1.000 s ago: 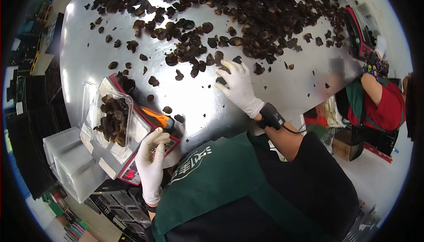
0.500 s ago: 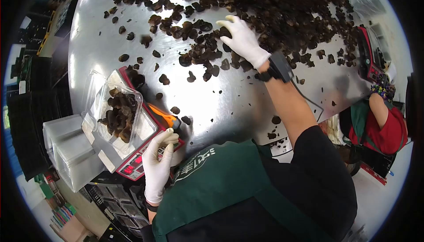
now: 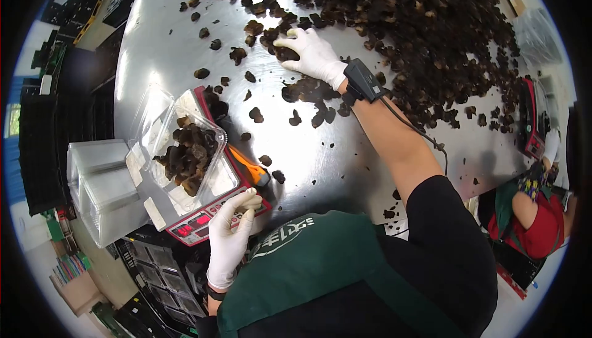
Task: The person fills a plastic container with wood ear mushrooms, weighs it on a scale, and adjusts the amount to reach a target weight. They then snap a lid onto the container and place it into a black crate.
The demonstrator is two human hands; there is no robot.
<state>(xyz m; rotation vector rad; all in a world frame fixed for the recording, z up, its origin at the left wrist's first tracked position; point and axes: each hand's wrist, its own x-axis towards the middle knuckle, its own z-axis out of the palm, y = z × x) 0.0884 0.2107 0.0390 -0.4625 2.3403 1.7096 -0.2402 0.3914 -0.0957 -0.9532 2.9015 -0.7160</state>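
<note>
My right hand [image 3: 310,55], in a white glove, reaches over the dark wood ear mushrooms [image 3: 388,29] on the metal table. Its thumb and fingers are apart around a small cluster, touching it without a visible closed grip. My left hand [image 3: 229,239], also gloved, is beside the front edge of a red scale [image 3: 200,228]. Its fingers are loosely bent, the thumb stands apart, and nothing shows between them. On the scale lies an open clear plastic box [image 3: 225,181] with wood ears [image 3: 190,156] inside. An orange-handled tool [image 3: 250,166] rests against the scale's right side.
Stacked clear plastic boxes [image 3: 108,196] stand left of the scale, with black crates [image 3: 55,147] beyond. Single wood ears are scattered across the metal table [image 3: 148,48]. At the right, a co-worker in a red sleeve [image 3: 539,227] is near another red scale [image 3: 531,122].
My right hand has moved left and down, from the pile's edge onto a smaller cluster. My left hand keeps its pose by the scale. The whole view has shifted slightly.
</note>
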